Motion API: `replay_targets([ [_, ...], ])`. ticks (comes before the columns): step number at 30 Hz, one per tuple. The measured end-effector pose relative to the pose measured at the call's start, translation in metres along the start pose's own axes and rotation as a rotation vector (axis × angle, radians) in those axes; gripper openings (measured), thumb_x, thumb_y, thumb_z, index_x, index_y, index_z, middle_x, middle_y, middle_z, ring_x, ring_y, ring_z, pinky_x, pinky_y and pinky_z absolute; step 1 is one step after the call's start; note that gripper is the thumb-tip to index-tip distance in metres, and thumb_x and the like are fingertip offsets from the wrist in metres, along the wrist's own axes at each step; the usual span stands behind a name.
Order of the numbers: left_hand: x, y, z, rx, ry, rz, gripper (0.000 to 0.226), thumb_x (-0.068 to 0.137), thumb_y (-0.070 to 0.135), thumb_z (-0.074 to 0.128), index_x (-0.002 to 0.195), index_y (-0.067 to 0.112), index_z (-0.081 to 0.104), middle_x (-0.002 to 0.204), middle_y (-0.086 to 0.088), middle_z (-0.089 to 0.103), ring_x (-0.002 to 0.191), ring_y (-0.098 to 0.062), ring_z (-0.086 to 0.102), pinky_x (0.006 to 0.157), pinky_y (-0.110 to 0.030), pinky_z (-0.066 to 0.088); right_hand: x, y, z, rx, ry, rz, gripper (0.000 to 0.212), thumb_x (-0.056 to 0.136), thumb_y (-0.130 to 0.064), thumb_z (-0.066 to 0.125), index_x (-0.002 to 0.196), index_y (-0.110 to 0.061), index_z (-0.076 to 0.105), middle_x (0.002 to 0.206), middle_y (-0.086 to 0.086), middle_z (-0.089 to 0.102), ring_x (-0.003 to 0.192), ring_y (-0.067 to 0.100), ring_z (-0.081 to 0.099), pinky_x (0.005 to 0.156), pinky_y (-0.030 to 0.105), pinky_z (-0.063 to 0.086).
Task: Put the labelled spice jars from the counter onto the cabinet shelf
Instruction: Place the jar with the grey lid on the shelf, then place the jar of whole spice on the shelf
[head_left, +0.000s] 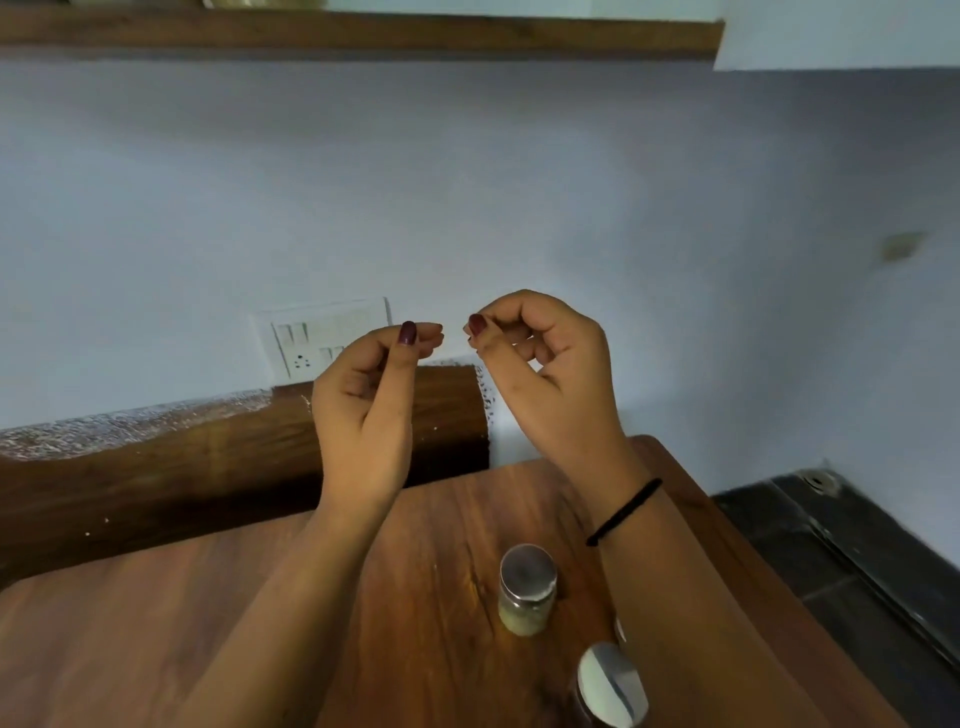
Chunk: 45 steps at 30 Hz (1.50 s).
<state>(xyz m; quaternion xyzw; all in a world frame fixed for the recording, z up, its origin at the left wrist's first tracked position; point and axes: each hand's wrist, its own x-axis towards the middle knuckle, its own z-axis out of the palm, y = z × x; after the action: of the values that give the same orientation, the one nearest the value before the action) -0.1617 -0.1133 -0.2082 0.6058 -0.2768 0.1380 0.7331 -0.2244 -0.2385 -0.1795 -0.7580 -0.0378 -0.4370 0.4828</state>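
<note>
Left hand (363, 387) and right hand (543, 364) hover, grips clenched, empty. At 5 o'clock, a pale spice jar (525, 592) and a dark jar (609, 686) stand on the worktop (208, 634).

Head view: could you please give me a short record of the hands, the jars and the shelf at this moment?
left hand: raised, fingers curled, nothing seen in it
right hand: raised, fingers curled, nothing seen in it
pale jar: upright on counter, metal lid, untouched
second jar: on counter at the bottom edge, partly cut off
labels: none visible from here
shelf: wooden, high on the wall
switch plate: on the wall behind the left hand
</note>
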Motion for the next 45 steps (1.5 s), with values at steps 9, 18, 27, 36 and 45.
replay_targets([
  [9,-0.040,-0.029,0.014,-0.004,-0.091,-0.084,0.021,0.101,0.011,0.052,0.103,0.005,0.072,0.101,-0.004,0.075,0.102,-0.017,0.069,0.091,-0.029,0.054,-0.052,0.025,-0.022,-0.002,0.025,0.102,0.004,0.089,-0.008,0.066,0.088,-0.009,0.070,0.083,0.003,0.069,0.077,0.016,0.065,0.068,0.027,0.057],
  [18,-0.096,-0.059,0.036,0.043,-0.266,-0.190,0.021,0.100,0.022,0.055,0.104,0.012,0.072,0.095,-0.001,0.074,0.094,-0.016,0.070,0.082,-0.027,0.057,-0.108,0.057,-0.053,-0.052,0.133,0.108,0.012,0.086,-0.003,0.065,0.081,0.008,0.068,0.073,0.019,0.066,0.069,0.018,0.062,0.064,0.026,0.052],
  [27,-0.145,-0.088,0.041,0.120,-0.413,-0.260,0.014,0.095,0.024,0.059,0.106,0.021,0.067,0.096,0.013,0.072,0.096,0.002,0.066,0.077,-0.009,0.050,-0.174,0.083,-0.080,-0.132,0.099,0.317,0.005,0.087,-0.005,0.068,0.086,0.000,0.069,0.080,0.008,0.067,0.076,0.018,0.064,0.065,0.030,0.055],
  [36,-0.203,-0.132,0.043,0.091,-0.544,-0.421,0.029,0.087,0.035,0.062,0.113,0.024,0.068,0.110,0.009,0.071,0.107,-0.014,0.068,0.090,-0.035,0.057,-0.224,0.103,-0.086,-0.273,-0.003,0.494,0.004,0.089,-0.006,0.067,0.088,-0.009,0.071,0.085,-0.005,0.068,0.085,0.006,0.064,0.074,0.011,0.048],
  [45,-0.269,-0.184,0.036,0.331,-0.878,-0.479,0.080,0.070,0.061,0.078,0.134,0.061,0.030,0.139,0.026,0.043,0.130,-0.004,0.047,0.105,-0.034,0.047,-0.287,0.125,-0.091,-0.390,-0.034,0.811,0.019,0.094,-0.011,0.062,0.108,-0.018,0.071,0.123,-0.011,0.059,0.114,-0.001,0.052,0.079,-0.004,0.040],
])
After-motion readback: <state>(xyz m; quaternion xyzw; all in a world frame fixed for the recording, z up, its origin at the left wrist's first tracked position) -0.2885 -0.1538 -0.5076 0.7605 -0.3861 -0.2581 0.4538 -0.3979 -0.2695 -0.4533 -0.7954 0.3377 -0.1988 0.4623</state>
